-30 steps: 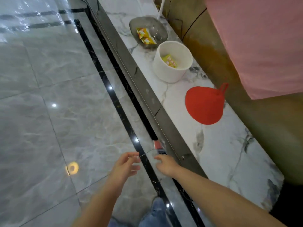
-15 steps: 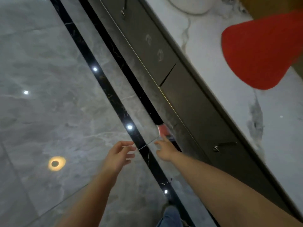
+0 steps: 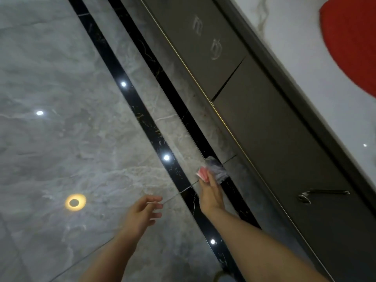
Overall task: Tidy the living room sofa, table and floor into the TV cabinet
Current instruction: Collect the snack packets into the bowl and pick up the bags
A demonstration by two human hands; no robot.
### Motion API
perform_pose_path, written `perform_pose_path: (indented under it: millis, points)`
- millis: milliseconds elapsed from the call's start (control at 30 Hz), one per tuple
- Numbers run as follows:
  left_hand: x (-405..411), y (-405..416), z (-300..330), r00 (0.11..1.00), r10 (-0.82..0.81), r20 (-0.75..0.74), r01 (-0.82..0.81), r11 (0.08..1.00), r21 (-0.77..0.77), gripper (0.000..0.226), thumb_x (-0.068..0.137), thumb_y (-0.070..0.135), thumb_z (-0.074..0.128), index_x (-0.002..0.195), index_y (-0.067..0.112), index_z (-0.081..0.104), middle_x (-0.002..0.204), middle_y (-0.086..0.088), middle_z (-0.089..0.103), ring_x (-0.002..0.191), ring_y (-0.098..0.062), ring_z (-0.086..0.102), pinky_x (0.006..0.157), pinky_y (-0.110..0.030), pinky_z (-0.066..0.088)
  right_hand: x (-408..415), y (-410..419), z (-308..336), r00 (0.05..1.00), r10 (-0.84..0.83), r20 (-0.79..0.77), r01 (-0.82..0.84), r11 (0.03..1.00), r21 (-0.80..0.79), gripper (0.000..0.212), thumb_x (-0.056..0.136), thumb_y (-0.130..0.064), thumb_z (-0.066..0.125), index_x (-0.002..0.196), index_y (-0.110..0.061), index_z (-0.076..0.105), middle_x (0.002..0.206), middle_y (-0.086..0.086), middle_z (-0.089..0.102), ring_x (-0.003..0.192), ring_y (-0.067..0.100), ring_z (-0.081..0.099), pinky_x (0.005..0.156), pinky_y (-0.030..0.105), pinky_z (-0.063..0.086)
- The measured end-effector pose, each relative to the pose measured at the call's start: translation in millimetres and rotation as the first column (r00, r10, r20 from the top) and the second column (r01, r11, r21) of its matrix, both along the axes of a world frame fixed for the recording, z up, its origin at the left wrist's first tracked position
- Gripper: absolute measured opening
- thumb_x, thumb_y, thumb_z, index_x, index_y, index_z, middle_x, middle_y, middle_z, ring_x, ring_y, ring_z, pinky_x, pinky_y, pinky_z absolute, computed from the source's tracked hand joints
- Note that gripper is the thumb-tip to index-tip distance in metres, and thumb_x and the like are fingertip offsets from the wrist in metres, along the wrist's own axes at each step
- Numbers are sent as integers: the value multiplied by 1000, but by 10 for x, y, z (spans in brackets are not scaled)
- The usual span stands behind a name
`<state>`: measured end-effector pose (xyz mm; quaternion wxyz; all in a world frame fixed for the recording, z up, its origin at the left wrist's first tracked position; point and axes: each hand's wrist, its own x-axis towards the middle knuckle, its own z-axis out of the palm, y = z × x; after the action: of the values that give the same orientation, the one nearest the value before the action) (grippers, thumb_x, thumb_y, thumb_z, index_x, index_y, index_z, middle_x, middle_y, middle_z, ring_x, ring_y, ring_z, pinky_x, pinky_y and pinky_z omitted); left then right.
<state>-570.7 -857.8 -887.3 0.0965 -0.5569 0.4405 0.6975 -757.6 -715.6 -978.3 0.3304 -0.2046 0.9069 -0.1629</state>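
Down on the glossy grey floor [image 3: 61, 139], hard by the dark TV cabinet [image 3: 284, 149] with its metal handle [image 3: 323, 193], the right hand [image 3: 210, 193] pinches a red-and-grey wrapper [image 3: 211, 169] on the black border strip [image 3: 146, 127], the left hand [image 3: 142, 212] loosely spread and empty, a red mat [image 3: 354, 43] on top.

The cabinet [image 3: 274, 127] runs along the right, the floor [image 3: 61, 119] left of it. A small packet [image 3: 211, 169] lies on the floor just beside the cabinet's base
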Motion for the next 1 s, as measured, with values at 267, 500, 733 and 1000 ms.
perform_pose_path:
  millis: [267, 500, 733, 1000]
  points:
    - [307, 33, 791, 991, 102, 90, -109, 991, 76, 17, 101, 20, 51, 103, 13, 66, 110, -12, 71, 87, -24, 66, 75, -32, 47, 688, -284, 1314, 974, 163, 156, -108, 944, -312, 45, 96, 5, 49, 135, -14, 59, 148, -13, 44, 135, 2, 44, 111, 14, 33]
    - [426, 174, 1962, 917, 395, 45, -390, 872, 297, 31, 99, 41, 52, 121, 21, 58, 118, -7, 64, 105, -26, 64, 85, -39, 53, 1125, -395, 3234, 676, -264, 688, 543, 809, -224, 30, 93, 0, 57, 102, -17, 79, 113, -1, 74, 110, 10, 67, 100, 27, 50]
    - [555, 333, 3059, 713, 688, -136, -634, 716, 292, 38, 92, 12, 65, 128, 21, 58, 119, -12, 69, 94, -17, 71, 69, -25, 58, 1238, -308, 4221, 470, -395, 789, 719, 690, -83, 21, 92, -3, 52, 83, -6, 72, 93, 13, 72, 83, 24, 68, 80, 31, 52]
    - [931, 279, 4147, 824, 470, -316, -488, 872, 22, 57, 81, 6, 77, 127, 34, 60, 98, -12, 76, 90, -18, 72, 68, -21, 54, 1346, -314, 5004, 617, -254, 745, 514, 847, -137, 59, 85, -33, 75, 136, -32, 45, 129, -3, 61, 119, 13, 59, 107, 35, 42]
